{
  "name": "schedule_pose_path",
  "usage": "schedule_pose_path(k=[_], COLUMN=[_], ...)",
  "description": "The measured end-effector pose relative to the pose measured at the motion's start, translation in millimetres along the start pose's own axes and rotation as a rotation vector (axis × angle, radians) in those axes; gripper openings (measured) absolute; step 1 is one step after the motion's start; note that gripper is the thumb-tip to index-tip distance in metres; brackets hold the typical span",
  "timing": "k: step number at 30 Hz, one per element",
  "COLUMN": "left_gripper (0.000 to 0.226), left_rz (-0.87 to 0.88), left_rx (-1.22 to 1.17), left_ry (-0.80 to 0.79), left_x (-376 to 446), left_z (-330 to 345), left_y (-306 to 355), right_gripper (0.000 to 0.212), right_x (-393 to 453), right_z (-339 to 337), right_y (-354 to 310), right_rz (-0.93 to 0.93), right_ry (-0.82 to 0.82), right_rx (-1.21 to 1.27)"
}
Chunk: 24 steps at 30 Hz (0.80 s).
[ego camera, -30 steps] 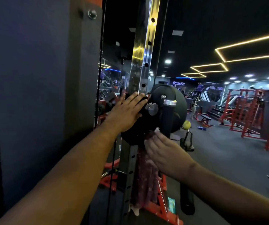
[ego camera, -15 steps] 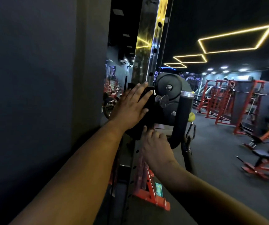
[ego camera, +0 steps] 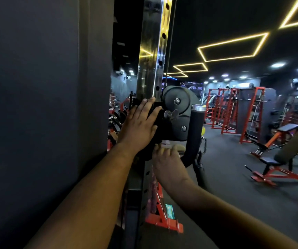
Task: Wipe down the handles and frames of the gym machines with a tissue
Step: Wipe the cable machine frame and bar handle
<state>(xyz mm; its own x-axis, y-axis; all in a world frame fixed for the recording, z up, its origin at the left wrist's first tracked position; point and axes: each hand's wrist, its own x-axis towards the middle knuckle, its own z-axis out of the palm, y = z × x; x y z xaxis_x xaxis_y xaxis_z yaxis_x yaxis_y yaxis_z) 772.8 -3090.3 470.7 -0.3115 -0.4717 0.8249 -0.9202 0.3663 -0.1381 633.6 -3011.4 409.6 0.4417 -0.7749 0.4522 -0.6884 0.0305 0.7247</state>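
My left hand (ego camera: 141,126) lies flat on the black pulley block (ego camera: 177,114), my right hand (ego camera: 169,159) rubs underneath, fingers hidden; next I wipe the black handle (ego camera: 195,130).

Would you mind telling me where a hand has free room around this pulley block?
Free: the chrome post above the pulley block, and the floor between the black grip and the bench. Crowded: the left hand covers the block's left side, the right hand sits just underneath.

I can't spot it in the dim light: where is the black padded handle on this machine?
In the head view, the black padded handle stands upright just right of centre, beside the round pulley housing, above and right of the right hand.
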Motion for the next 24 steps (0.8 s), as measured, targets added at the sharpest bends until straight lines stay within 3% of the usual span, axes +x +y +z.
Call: schedule_pose_path(k=[5,10,14,24], left_gripper=[0.066,0.066,0.066,0.066], left_rz=[-0.013,-0.023,-0.020,-0.025], left_rx=[-0.008,0.002,-0.008,-0.042], left_ry=[-0.004,-0.008,-0.017,-0.048], left_x=[-0.3,-1.1,-1.4,-4.5], left_z=[-3.8,-5.2,-7.3,-15.4], left_y=[2.1,5.9,5.2,5.9], right_gripper=[0.058,0.061,0.072,0.062], right_x=[-41.3,-34.1,-6.0,-48.9], right_z=[-3.9,-6.8,-5.0,8.1], right_y=[52.1,35.7,-9.1,40.4], right_rz=[-0.201,-0.128,0.017,-0.178], right_ry=[0.092,0.074,-0.076,0.169], right_rx=[-0.260,-0.198,-0.107,-0.307])
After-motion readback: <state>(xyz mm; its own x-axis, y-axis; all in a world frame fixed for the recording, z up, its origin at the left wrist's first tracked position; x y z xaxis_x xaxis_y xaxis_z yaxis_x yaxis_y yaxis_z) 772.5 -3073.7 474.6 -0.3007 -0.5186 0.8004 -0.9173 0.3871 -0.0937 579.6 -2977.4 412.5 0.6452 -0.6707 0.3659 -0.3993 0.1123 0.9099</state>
